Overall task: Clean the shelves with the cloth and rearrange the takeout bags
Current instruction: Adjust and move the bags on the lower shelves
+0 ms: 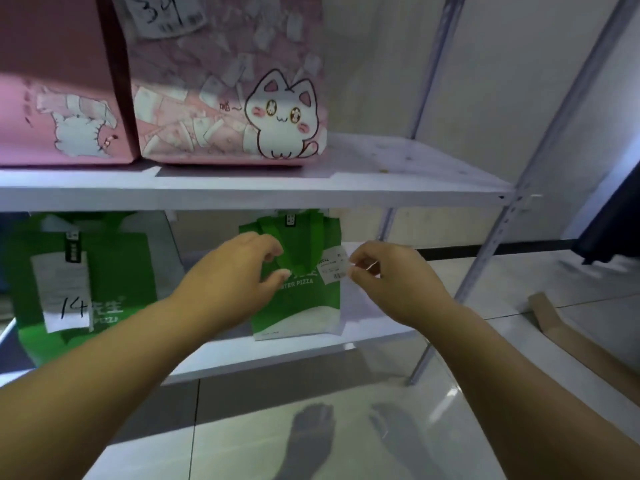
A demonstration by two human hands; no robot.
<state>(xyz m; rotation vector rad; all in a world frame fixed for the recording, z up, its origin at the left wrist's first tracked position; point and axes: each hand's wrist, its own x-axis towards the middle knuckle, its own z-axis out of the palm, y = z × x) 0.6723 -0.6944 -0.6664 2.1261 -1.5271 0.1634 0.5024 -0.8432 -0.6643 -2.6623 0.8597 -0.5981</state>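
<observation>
The shelves point(499, 233) are white boards on thin metal legs, and they stand on a shiny tile floor point(346, 438). On the top shelf point(398, 168) two big pink bags sit side by side and touch. The pink cat bag point(214, 109) has a white kitten drawn on it and a paper note point(166, 15) with 34 stuck near its top. The plain pink bag point(59, 64) is at its left and runs out of the picture. The lower shelf point(294, 356) holds two green takeout bags, well apart. The big green bag point(117, 271) stands at the left and has a white slip point(65, 289) with 14 written on it. The green pizza bag point(301, 306) is smaller and stands upright near the front edge, about in the middle. The left hand point(235, 271) holds this bag at the front, with its fingers curled at the handle and its thumb on the green cloth. The right hand point(391, 275) is just beside the bag and pinches a small white receipt point(334, 268) between thumb and finger. The receipt sits at the bag's right edge. A brown cardboard strip point(571, 341) lies on the floor at the right.
</observation>
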